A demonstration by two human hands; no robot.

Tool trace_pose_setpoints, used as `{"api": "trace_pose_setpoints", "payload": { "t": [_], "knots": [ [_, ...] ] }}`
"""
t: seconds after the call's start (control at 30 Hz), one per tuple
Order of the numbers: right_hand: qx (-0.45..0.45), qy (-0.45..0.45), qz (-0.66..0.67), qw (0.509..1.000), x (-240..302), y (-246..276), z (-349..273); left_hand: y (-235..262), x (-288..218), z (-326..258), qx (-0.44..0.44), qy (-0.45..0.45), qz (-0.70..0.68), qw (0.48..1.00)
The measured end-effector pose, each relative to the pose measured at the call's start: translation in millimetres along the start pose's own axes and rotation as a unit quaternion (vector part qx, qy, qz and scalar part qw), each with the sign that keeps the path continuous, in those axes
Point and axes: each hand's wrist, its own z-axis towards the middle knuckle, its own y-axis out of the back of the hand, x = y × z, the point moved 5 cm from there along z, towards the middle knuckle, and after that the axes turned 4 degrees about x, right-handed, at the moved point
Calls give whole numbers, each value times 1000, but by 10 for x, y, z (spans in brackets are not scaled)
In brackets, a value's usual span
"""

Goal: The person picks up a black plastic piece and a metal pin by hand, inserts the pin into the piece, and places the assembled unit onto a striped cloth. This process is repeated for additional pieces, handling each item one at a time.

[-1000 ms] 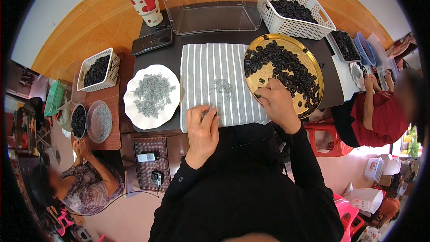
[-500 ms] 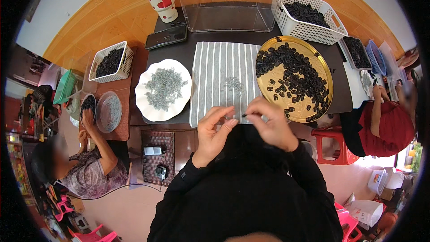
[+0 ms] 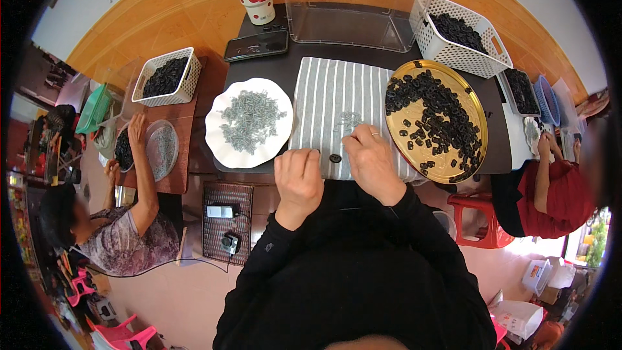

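So I'm watching this person at the table, and it's fiddly stuff. There's one black oblong piece (image 3: 335, 158) lying loose on the striped cloth (image 3: 317, 91), between the two hands and touching neither as far as I can see. Left hand (image 3: 298, 178) rests near the cloth's front edge, fingers curled in like a loose fist; can't tell if anything's tucked inside. Right hand (image 3: 372, 162) has its fingers bent down at the edge of a little heap of clear grey slivers (image 3: 350, 118), and the fingertips are hidden, so no idea if one's pinched.

My two cents: come at the heap from the side and nip a single sliver between thumb and index, since they look light and slippery and a heavy poke would probably scatter them. Spreading the heap thin would help too. I'd leave that black piece right there, within easy reach of both hands, and steady the cloth with the left. Nice setup though: slivers on the white scalloped plate (image 3: 217, 146) to the left, more black pieces (image 3: 440, 120) on the round gold tray (image 3: 457, 84) to the right.
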Motion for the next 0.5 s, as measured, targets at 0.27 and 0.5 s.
{"api": "trace_pose_setpoints", "payload": {
  "t": [0.27, 0.5],
  "knots": [
    [70, 138, -126, 980, 201, -99, 69, 2, 82, -64, 22, 83, -98, 991],
    [34, 50, -43, 997, 38, -52, 15, -72, 23, 101, 122, 103, -44, 986]
  ]
}}
